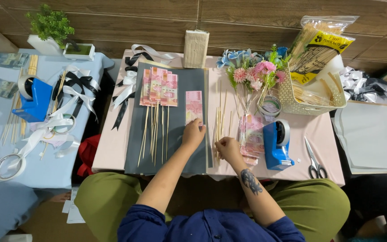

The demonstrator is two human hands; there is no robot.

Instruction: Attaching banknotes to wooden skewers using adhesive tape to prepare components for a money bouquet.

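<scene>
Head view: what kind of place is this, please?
Probably a craft workshop for gift bouquets: pink banknotes on skewers lie on a grey sheet, with artificial flowers and a blue tape dispenser nearby.

Sheet [180,148] lies on table [323,134], centre-left. On sheet: notes on sticks [157,89] at left, single note [194,106] to their right, under left hand [193,134]. Loose sticks [220,121] right of sheet, right hand [228,148] on them. Tape dispenser [276,145] further right, then scissors [314,161]. Basket [312,96] behind dispenser; flowers [256,71] left of basket.
</scene>
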